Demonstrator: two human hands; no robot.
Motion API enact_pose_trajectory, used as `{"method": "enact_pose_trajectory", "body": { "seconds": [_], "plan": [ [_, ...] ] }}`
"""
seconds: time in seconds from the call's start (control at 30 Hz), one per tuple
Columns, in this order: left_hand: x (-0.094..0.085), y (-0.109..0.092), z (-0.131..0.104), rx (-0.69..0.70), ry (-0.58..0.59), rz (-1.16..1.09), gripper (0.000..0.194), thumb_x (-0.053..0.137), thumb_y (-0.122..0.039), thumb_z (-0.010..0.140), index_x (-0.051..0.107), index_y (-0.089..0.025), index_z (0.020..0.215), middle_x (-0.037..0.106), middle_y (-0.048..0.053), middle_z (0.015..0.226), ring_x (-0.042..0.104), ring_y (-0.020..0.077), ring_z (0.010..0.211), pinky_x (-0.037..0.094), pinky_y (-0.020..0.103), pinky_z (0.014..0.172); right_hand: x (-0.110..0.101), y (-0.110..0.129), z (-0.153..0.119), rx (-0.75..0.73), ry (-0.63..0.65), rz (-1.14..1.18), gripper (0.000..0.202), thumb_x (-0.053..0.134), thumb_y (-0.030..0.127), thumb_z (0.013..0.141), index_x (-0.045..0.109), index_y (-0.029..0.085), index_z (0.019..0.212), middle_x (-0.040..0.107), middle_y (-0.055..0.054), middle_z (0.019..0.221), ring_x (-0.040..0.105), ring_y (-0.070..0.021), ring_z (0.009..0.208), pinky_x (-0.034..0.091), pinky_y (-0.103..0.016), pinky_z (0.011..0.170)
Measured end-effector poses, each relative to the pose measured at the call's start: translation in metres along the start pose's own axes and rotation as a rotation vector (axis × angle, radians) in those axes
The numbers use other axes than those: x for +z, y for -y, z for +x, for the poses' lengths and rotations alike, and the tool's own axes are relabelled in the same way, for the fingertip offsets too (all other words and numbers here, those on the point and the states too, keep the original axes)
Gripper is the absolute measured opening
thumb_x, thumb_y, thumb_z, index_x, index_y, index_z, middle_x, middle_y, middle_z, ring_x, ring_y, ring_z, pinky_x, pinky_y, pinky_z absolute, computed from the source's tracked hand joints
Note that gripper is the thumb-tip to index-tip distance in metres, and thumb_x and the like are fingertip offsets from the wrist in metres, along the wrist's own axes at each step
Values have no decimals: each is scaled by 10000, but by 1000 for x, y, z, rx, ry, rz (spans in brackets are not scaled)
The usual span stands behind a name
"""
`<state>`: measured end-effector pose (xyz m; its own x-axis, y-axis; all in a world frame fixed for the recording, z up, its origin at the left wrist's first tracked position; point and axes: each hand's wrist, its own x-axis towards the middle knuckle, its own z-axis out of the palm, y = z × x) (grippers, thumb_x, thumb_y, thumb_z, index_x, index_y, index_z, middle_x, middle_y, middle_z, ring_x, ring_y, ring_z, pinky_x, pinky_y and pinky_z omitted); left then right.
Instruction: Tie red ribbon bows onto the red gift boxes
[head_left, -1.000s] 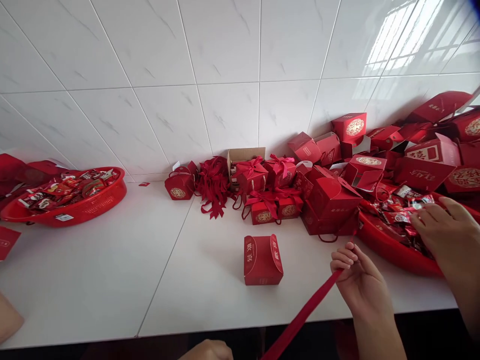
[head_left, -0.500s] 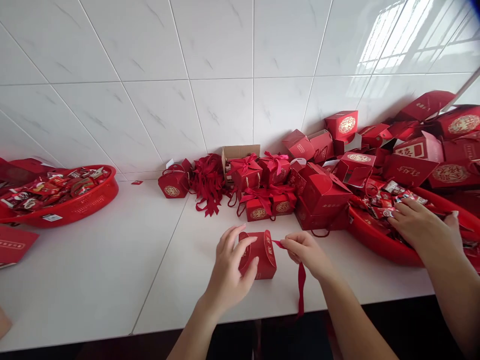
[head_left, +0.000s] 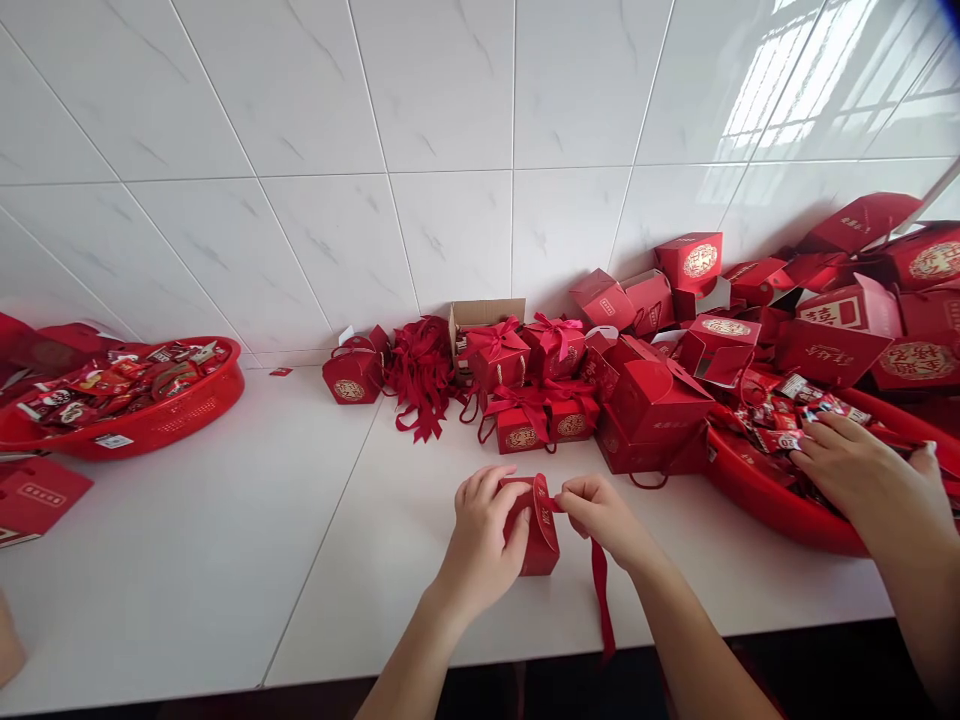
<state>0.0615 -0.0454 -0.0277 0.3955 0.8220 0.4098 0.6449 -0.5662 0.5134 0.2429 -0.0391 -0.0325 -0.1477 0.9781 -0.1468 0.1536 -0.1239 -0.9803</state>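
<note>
A small red gift box (head_left: 543,548) with a curved flap stands on the white table in front of me. My left hand (head_left: 491,530) is closed around its left side and top, covering much of it. Between thumb and fingers, my right hand (head_left: 600,510) pinches a red ribbon (head_left: 600,590) close to the box's right side. One length of the ribbon reaches toward the flap, and the other hangs down past the table's front edge. Whether the ribbon passes through the box, I cannot tell.
Bow-tied boxes (head_left: 517,420) stand behind, beside a heap of ribbons (head_left: 420,370). Red boxes (head_left: 840,330) are piled at right. Another person's hand (head_left: 862,465) is in a red basket (head_left: 765,510) of sweets. A second basket (head_left: 180,405) sits left.
My left hand has come down from hovering over the box and now grips it. My right hand has brought the ribbon closer to the flap.
</note>
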Motion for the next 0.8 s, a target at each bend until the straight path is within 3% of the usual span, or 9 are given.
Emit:
{"method": "enact_pose_trajectory", "body": {
  "seconds": [0.43,0.6,0.8],
  "plan": [
    [1,-3,1,-11,0,-21,246,496,-136,863,598,-238,1063,558,84,1227,477,270,1210,413,503,1011,0,3,1,-15,14,-42,324,487,288,714,284,208,474,267,75,445,219,-75,463,190,-248,465],
    [5,-3,4,-3,-137,65,199,545,-95,801,627,-219,933,608,77,1141,525,278,1137,440,495,956,7,7,4,-35,45,-53,325,472,296,752,296,206,493,277,71,461,233,-76,460,191,-245,464],
    [4,-1,6,3,-294,98,122,570,-97,794,618,-201,753,660,60,988,589,264,1000,483,458,853,7,7,4,-61,60,-110,411,497,419,830,347,204,513,328,57,484,308,-93,478,257,-248,481]
  ]
}}
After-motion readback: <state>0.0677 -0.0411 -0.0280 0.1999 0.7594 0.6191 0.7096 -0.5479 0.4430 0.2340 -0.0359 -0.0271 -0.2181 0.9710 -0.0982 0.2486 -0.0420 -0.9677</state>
